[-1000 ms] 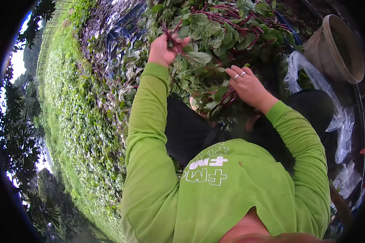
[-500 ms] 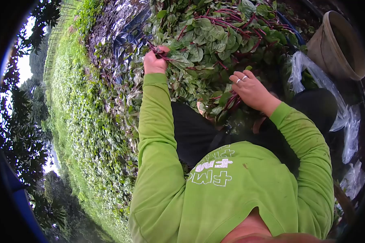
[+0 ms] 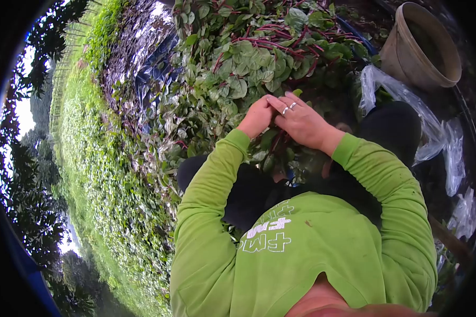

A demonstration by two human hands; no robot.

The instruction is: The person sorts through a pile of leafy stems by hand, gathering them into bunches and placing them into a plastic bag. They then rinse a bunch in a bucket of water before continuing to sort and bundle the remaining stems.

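As they meet near the body, left hand (image 3: 256, 117) and right hand (image 3: 303, 122) both clasp a bunch of greens (image 3: 274, 147) below the far leaf pile (image 3: 248, 58). It looks light, limp and easily bruised, probably best held by its red stems.

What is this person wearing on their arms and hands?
Long, bright green sleeves cover both arms: the left sleeve and the right sleeve each end in a cuff at the wrist. The left hand and right hand wear no gloves. The right hand has two silvery rings. White lettering marks the shirt.
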